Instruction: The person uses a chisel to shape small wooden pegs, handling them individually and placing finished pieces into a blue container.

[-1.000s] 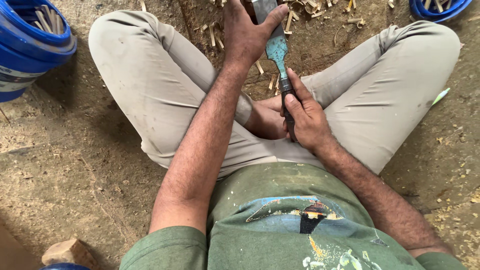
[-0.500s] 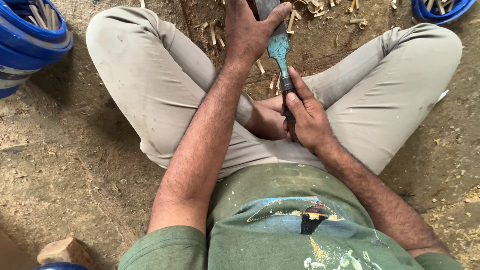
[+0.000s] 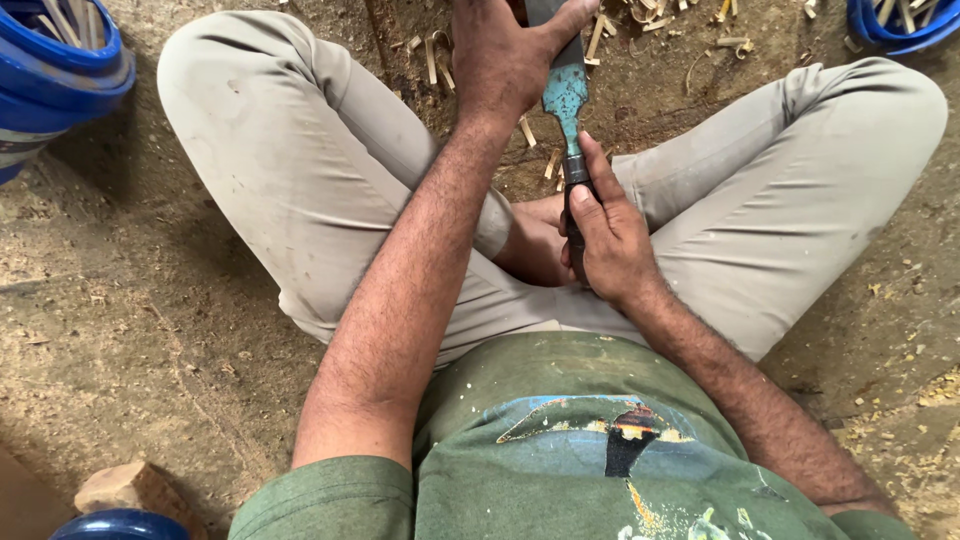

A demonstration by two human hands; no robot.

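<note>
I sit cross-legged on a dirt floor. My right hand (image 3: pixel 607 236) grips the dark handle of a chisel (image 3: pixel 566 100) whose blue-green blade points away from me, between my knees. My left hand (image 3: pixel 505 55) reaches forward at the top of the view, fingers closed around the far end of the blade and whatever it presses on; that piece is cut off by the frame edge. Small wood chips (image 3: pixel 437 58) lie on the ground under the hands.
A blue bucket (image 3: pixel 55 75) with sticks stands at the upper left, another blue tub (image 3: pixel 900 22) at the upper right. A wooden block (image 3: pixel 125 487) and a dark blue rim (image 3: pixel 120 525) sit at the lower left. Sawdust is scattered at the right.
Both hands hold the same grip; the view has shifted only slightly.
</note>
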